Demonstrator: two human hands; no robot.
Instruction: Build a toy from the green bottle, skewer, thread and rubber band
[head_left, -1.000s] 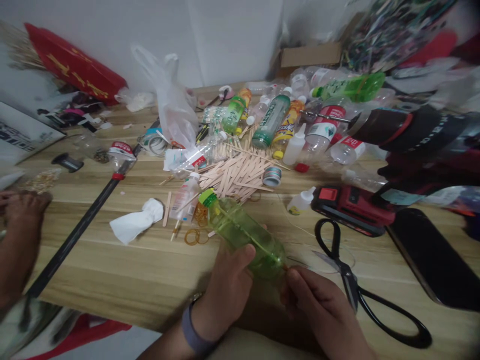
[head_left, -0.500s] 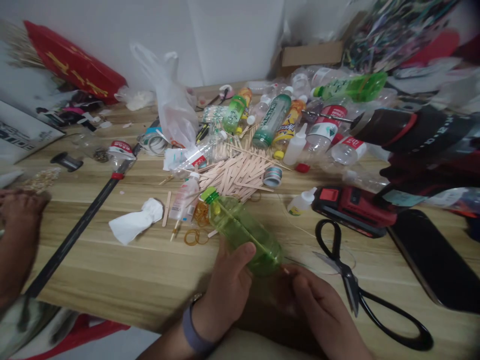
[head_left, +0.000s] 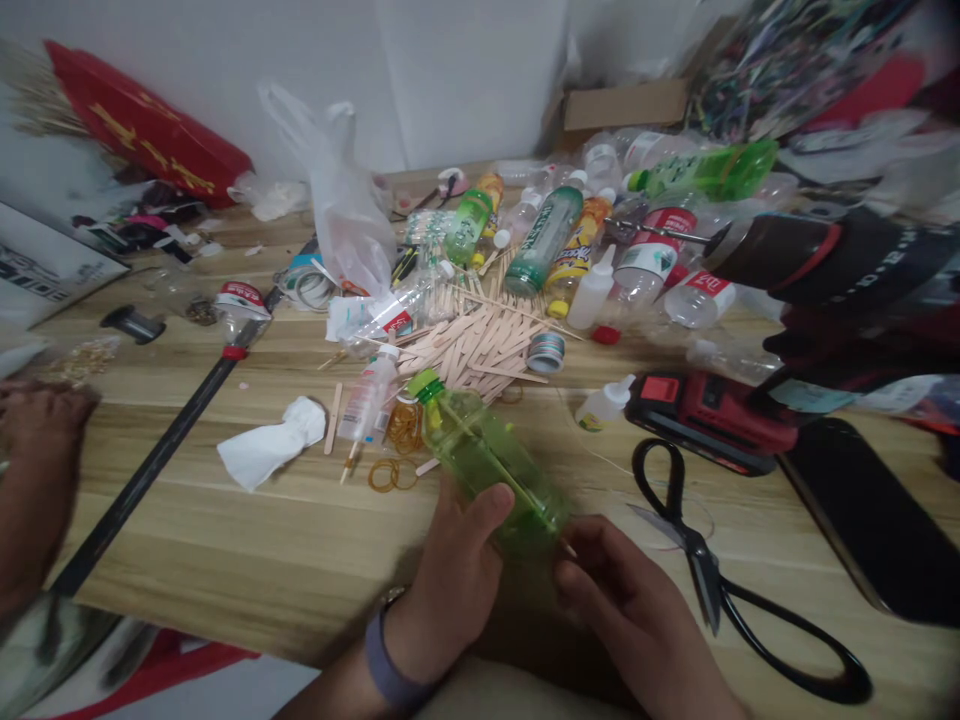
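Observation:
My left hand [head_left: 461, 560] is wrapped round a clear green plastic bottle [head_left: 499, 460], thumb on its side. The bottle lies tilted, its green cap [head_left: 425, 385] pointing away to the upper left. A thin pale line runs lengthwise along or inside it; I cannot tell which. At the bottle's base my right hand [head_left: 626, 595] has thumb and forefinger pinched together, a small pale tip showing between them. What that tip belongs to is unclear. Scissors [head_left: 697, 560] with black handles lie just right of my right hand. Rubber bands [head_left: 386, 475] rest left of the bottle.
Wooden craft sticks [head_left: 480, 345] are heaped behind the bottle, with several plastic bottles beyond. A cordless drill [head_left: 810, 270], its battery [head_left: 705, 420] and a phone [head_left: 877, 520] are at right. A black rod [head_left: 150, 470] and another person's hand [head_left: 45, 430] are at left.
My right fingers have shifted slightly at the bottle's base, the thumb now lower and further left. The bottle has turned or tipped very little; my left hand keeps its grip.

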